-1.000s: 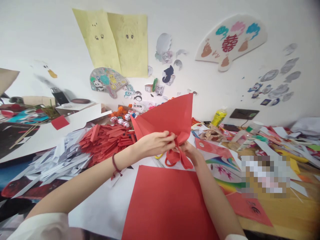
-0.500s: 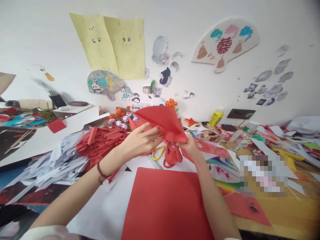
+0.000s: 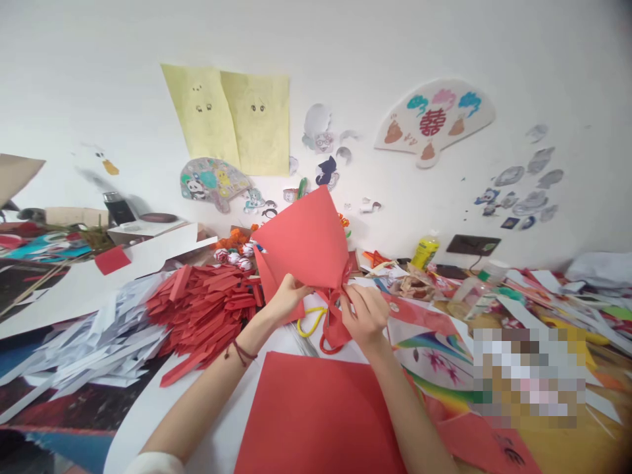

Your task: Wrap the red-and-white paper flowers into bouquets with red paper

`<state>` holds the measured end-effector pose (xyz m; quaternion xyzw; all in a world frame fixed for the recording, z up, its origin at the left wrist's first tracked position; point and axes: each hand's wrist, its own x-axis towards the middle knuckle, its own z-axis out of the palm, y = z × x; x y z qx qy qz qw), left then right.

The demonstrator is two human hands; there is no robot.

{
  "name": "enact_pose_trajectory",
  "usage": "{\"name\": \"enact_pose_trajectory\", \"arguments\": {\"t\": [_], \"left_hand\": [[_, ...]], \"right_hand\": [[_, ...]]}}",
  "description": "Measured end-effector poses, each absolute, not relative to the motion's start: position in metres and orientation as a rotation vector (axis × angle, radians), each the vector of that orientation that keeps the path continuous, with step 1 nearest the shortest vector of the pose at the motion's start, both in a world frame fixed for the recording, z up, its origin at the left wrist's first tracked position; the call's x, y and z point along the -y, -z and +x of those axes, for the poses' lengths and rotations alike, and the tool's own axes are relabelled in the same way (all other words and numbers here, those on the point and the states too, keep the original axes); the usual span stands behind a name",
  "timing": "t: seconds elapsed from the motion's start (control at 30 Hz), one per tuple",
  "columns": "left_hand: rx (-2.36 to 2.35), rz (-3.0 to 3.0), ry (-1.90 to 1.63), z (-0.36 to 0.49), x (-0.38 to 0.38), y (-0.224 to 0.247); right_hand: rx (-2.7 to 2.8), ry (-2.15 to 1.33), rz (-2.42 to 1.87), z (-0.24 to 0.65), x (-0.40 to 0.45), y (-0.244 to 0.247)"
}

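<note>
A red sheet of paper [image 3: 306, 240] is held up off the table, one corner pointing toward the wall. My left hand [image 3: 287, 299] pinches its lower edge between thumb and fingers. At the sheet's right corner, my right hand [image 3: 364, 313] has its fingers closed on the paper. Below that hand hangs or lies a crumpled red piece [image 3: 337, 328]; I cannot tell whether it joins the sheet. A yellow loop [image 3: 311, 320] and a red loop [image 3: 330, 347] show just beneath, like scissor handles. A larger red paper stack or sheet [image 3: 318, 415] lies flat in front of me.
On the left are piles of folded red paper strips [image 3: 205, 313] and white paper strips [image 3: 106, 339]. A yellow bottle [image 3: 424, 251] stands by the wall. Clear bottles [image 3: 478, 293] and paper scraps crowd the right side, with a rainbow-printed paper [image 3: 434, 355] nearer.
The red sheet has swung from folded over and nearly edge-on to tilted upright, its face showing. My left hand has moved from across its front down to its lower edge.
</note>
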<state>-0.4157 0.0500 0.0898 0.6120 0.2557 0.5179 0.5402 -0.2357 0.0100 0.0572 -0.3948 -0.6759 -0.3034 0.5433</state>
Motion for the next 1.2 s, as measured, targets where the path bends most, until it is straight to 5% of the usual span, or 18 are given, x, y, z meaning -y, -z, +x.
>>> {"name": "enact_pose_trajectory", "arguments": {"t": [0.43,0.7,0.83,0.93,1.2], "left_hand": [[-0.407,1.379,-1.199,-0.409,-0.042,-0.092],[-0.505,1.800,-1.026,-0.452,-0.037,-0.093],[-0.828,2.051,-1.333,-0.452,-0.023,-0.113],[-1.041,1.873,-1.556,-0.435,-0.018,-0.117],[-0.863,1.378,-1.249,-0.410,-0.023,-0.115]], "right_hand": [[1.599,0.697,-0.990,-0.244,-0.003,-0.056],[1.511,-0.287,-0.861,-0.249,-0.003,-0.068],[1.243,-0.866,-0.716,-0.252,-0.009,-0.066],[1.096,-1.031,-0.675,-0.255,-0.013,-0.059],[1.191,-1.182,-0.735,-0.252,-0.019,-0.047]]}}
